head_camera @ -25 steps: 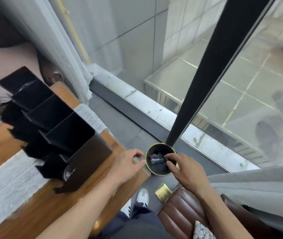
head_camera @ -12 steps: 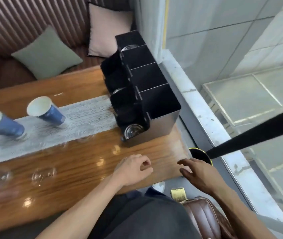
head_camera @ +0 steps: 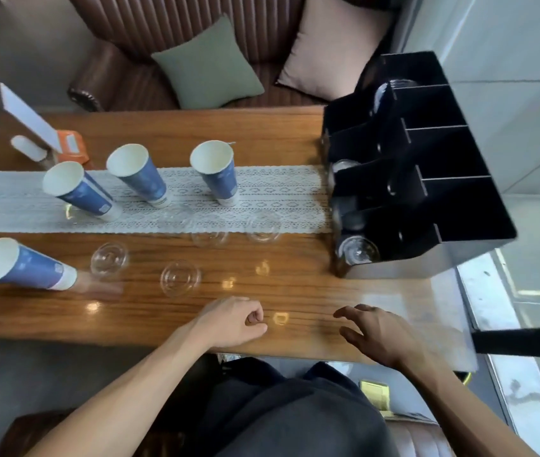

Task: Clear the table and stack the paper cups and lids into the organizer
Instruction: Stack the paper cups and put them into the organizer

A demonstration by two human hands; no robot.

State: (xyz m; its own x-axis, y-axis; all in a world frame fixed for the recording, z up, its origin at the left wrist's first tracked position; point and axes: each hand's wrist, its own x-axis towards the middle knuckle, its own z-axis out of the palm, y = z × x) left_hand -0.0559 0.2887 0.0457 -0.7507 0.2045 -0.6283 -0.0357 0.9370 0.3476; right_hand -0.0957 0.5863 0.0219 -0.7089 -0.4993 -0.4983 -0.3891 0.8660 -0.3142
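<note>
Both hands came back over the desk (head_camera: 295, 133): left hand (head_camera: 234, 321) fingers curled empty, right hand (head_camera: 380, 334) fingers spread. Four blue cups (head_camera: 136, 173) and clear lids (head_camera: 180, 279) sit between them and the cushions (head_camera: 207, 64); black organizer (head_camera: 426, 199) at right.

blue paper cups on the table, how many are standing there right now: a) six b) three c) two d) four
d: three blue paper cups stand on the lace runner, and a fourth stands on the bare wood of the table at the left.
</note>
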